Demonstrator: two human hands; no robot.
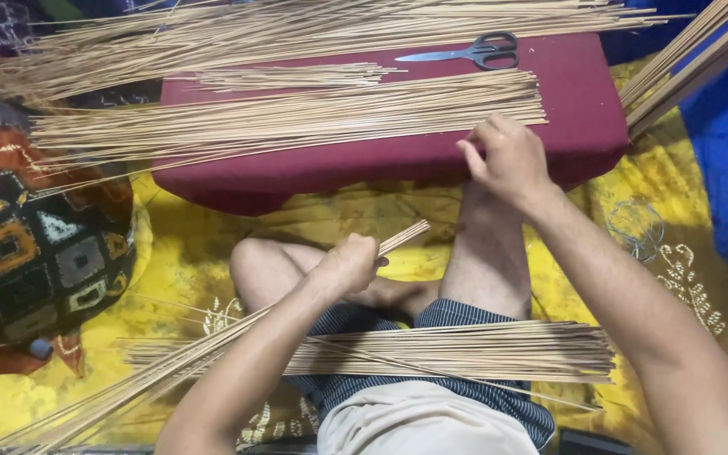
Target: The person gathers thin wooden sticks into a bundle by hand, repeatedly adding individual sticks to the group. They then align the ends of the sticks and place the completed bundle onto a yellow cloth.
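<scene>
1. The left hand (349, 265) clenches a thin bundle of sticks (212, 345); short tips poke out just ahead of the fist while the long tails trail back past the forearm, seemingly to keep the ends even.
2. The right hand (503, 160) pinches at the near end of a stick pile (297, 114) spread flat on a maroon cushion (583, 109); whether a stick is caught, I cannot tell.
3. Scissors (473, 52) lie beyond that hand, well apart. Another pile (465, 350) rests across the lap, behind the fist.
</scene>
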